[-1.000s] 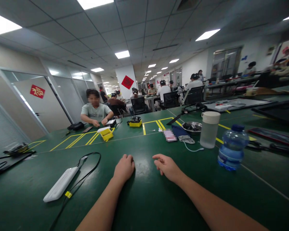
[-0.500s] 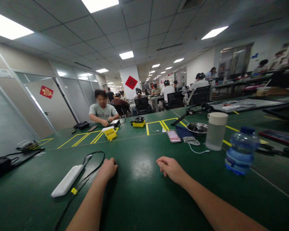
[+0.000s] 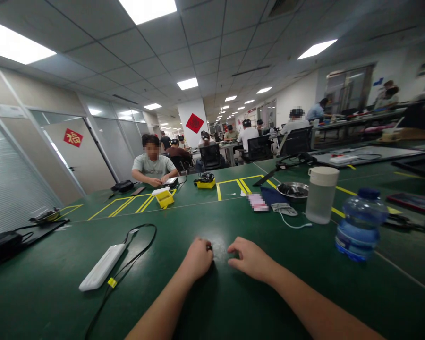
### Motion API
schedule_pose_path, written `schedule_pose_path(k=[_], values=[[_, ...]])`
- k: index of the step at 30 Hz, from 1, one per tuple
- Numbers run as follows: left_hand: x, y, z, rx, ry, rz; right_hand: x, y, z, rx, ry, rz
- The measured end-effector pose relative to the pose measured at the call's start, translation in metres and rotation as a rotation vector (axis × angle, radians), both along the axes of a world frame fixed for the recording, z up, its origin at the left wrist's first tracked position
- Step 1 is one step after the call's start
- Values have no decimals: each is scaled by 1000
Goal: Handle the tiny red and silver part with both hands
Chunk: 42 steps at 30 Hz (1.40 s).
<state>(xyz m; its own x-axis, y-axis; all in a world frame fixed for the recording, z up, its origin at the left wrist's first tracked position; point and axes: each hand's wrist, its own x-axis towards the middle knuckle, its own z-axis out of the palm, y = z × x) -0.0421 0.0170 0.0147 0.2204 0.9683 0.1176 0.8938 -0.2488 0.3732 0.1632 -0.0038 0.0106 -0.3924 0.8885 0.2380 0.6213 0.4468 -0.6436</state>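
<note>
My left hand point(image 3: 198, 259) rests on the green table point(image 3: 233, 302) with its fingers curled in. A small dark thing point(image 3: 209, 247) shows at its fingertips, too small to name. My right hand point(image 3: 250, 257) lies just to the right of it, fingers bent down onto the table surface, with nothing visible in them. A small gap separates the two hands. A white power bank point(image 3: 102, 267) with a black cable point(image 3: 134, 255) lies to the left of my left hand.
A blue water bottle point(image 3: 360, 224) and a white-lidded jug point(image 3: 320, 194) stand to the right. A metal bowl point(image 3: 293, 189), a cloth and a white cable lie beyond. A yellow box point(image 3: 165, 198) sits across the table by a seated person point(image 3: 152, 163). Other people work at far tables.
My left hand swung out left toward the power bank cable, then came back to the middle beside my right hand. The camera view shifted slightly.
</note>
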Motion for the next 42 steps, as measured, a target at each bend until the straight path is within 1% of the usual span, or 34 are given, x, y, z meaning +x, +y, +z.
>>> schedule_pose_path(k=[3,4,6,12,15,20,25,27,30,34,38,42], values=[[28,-17,-2,-17,-128,-164,-4,-3,0,4,-120,28],[33,-21,-3,-20,-151,-197,-5,-3,0,3,-145,29],[37,-24,-4,-20,-185,-220,-5,-4,1,-3,-183,35],[33,-22,-6,2,-254,-194,-4,-6,3,45,-227,48],[33,-21,-6,0,-282,-178,-5,-7,2,45,-240,48],[30,-19,-7,-61,-359,-174,-7,-6,0,43,-268,22],[27,-12,-16,-158,-511,-154,-7,-6,1,17,-287,-12],[27,-9,-18,-165,-557,-133,-7,-5,-1,24,-273,-28],[27,-6,-16,-145,-596,-126,-5,-3,-3,54,-228,-49],[26,-6,-11,-128,-653,-142,-1,0,-3,81,-122,-54],[26,-6,-10,-137,-749,-170,0,2,-2,129,-1,-60],[25,-6,-11,-94,-690,-154,1,4,-3,167,91,-29]])
